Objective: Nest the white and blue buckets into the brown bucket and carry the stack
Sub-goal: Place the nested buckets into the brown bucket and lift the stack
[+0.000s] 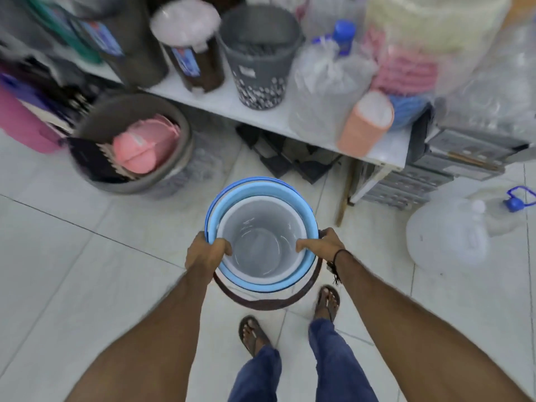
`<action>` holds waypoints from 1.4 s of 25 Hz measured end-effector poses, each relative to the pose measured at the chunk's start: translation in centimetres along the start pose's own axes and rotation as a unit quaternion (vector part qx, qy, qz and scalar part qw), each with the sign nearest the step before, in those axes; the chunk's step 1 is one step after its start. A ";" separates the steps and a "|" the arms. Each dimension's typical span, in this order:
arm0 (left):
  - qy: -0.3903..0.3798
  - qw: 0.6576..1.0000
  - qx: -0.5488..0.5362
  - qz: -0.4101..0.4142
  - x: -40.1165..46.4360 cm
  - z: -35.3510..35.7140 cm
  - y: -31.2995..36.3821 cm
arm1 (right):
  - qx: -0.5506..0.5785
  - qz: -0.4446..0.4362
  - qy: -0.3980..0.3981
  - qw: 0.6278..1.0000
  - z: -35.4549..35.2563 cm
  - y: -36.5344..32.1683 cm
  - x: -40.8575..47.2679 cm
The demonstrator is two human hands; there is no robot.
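A white bucket [261, 227] sits inside light blue buckets [232, 198], and the whole stack sits in a brown bucket [269, 303], of which only the near rim shows. The stack is held off the floor in front of me. My left hand [204, 252] grips the stack's left rim, thumb over the edge. On the opposite rim, my right hand [323, 245] grips the same way. The buckets' walls and bases are hidden from above.
A low white shelf [208, 98] ahead holds a grey dotted basket [259, 53], brown bins and plastic bags. A grey tub [95, 123] with pink items stands on the floor at left. A clear water jug [446, 230] lies at right. My sandalled feet stand below the stack.
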State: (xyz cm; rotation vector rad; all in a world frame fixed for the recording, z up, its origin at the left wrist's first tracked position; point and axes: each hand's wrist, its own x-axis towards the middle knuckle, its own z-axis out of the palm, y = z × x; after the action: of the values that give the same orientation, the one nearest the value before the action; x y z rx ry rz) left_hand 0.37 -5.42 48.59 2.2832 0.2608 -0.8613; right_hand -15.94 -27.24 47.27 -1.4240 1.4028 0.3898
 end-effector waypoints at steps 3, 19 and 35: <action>0.030 0.997 -0.010 0.063 -0.8 -7.3 6.5 | 0.046 -0.047 0.014 0.998 -0.1 -7.4 -3.9; 0.122 0.942 0.017 0.312 3.1 -20.3 47.8 | 0.137 -0.299 0.124 0.936 -18.5 -46.0 -6.9; -0.017 0.941 0.219 0.257 32.9 -7.2 56.3 | 0.104 -0.080 0.115 0.985 -15.6 -55.8 19.8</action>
State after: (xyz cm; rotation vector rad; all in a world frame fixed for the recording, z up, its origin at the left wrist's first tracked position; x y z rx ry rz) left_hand 51.50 -44.64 60.83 2.5500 -0.5800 -0.7259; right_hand 31.10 -63.65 61.63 -1.4284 1.4537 -0.0268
